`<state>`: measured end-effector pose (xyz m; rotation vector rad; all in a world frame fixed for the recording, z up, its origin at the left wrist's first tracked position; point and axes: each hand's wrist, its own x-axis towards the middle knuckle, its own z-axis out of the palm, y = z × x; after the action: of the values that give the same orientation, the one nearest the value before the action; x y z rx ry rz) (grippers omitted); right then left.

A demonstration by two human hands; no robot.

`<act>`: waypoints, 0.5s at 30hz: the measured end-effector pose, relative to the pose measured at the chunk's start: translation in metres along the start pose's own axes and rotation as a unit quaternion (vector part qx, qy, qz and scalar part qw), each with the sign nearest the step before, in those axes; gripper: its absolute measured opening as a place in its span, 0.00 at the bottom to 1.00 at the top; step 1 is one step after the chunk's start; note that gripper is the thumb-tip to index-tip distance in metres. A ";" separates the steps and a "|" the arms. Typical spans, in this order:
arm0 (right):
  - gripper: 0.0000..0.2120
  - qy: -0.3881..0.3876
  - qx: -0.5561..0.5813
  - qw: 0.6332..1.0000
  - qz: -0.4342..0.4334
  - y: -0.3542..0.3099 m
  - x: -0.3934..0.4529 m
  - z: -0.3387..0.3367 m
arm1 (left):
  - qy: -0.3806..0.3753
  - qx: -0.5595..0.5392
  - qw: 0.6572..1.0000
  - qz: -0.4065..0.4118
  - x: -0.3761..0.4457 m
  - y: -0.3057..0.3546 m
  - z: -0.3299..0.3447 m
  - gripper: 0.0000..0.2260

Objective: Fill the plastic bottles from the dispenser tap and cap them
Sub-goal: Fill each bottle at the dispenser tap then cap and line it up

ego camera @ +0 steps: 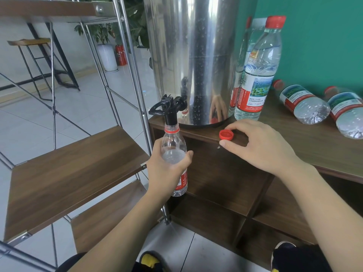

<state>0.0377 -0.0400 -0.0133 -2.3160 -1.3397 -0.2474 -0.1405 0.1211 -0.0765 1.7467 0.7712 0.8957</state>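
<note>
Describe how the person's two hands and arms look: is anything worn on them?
Both arms are bare from the lower edge of the picture up to the wrists; no sleeves show. The left hand and the right hand wear no gloves. No ring, watch or bracelet is visible on either. The fingernails look short and unpainted.

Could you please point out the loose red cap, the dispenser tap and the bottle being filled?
loose red cap (226, 134), head view, on its open inside.
dispenser tap (170, 109), head view, on the black spout above the bottle's mouth.
bottle being filled (172, 143), head view, on the clear shoulder above the fingers.
</note>
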 end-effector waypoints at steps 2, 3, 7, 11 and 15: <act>0.21 0.000 -0.002 1.000 0.003 0.000 0.000 0.000 | 0.000 -0.001 1.000 0.000 0.000 0.000 0.000 0.33; 0.22 -0.001 -0.004 1.000 0.005 0.000 0.001 0.000 | -0.001 -0.001 1.000 0.000 0.000 0.000 0.000 0.33; 0.20 0.003 0.000 1.000 0.002 0.001 0.000 0.001 | -0.001 -0.003 1.000 0.002 0.001 -0.001 0.000 0.31; 0.20 0.000 0.000 1.000 0.001 0.001 0.000 0.001 | -0.003 -0.006 1.000 0.003 0.001 -0.002 0.000 0.31; 0.20 0.001 0.001 1.000 -0.001 0.001 0.000 0.001 | -0.002 -0.007 1.000 0.006 0.002 -0.002 0.000 0.31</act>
<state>0.0391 -0.0399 -0.0141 -2.3137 -1.3400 -0.2488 -0.1396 0.1230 -0.0782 1.7422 0.7513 0.9040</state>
